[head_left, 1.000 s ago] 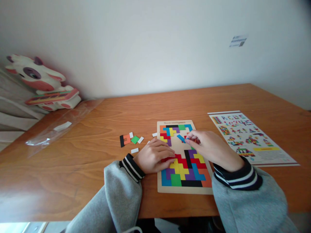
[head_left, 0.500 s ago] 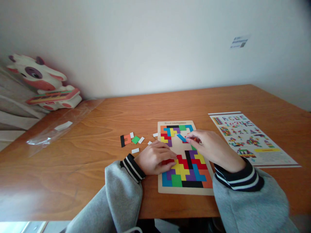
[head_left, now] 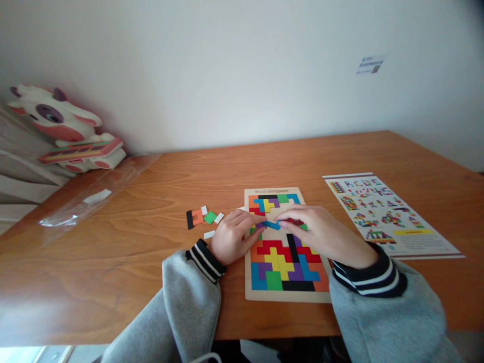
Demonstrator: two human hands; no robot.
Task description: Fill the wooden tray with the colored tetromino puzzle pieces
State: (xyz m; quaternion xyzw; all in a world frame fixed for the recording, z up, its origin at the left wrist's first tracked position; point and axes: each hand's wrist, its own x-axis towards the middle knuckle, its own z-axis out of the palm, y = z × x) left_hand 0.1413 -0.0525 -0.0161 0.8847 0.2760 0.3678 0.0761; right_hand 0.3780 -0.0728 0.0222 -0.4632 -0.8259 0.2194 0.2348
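Note:
Above the middle of a wooden puzzle board (head_left: 287,297), my right hand (head_left: 315,227) pinches one end of a blue puzzle piece (head_left: 272,225). My left hand (head_left: 236,234) comes in from the other side, its thumb and fingertips closed around the piece's left end. Coloured blocks fill the lower part of the board, among them a yellow piece (head_left: 278,262) and a green square (head_left: 274,281). More blocks line the top, including a long black bar (head_left: 267,197). Bare board shows between the two groups, partly hidden by my hands.
Left of the board lie loose pieces: a black one (head_left: 189,220), an orange one (head_left: 197,217), a green one (head_left: 210,218) and several white ones. A printed pattern sheet (head_left: 393,217) rests at the right. At the far left are a clear plastic bag (head_left: 102,196) and a cow toy (head_left: 71,131).
My left hand has moved up from the lower blocks to the blue piece. The right hand has brought that piece slightly left and down, turning it flatter.

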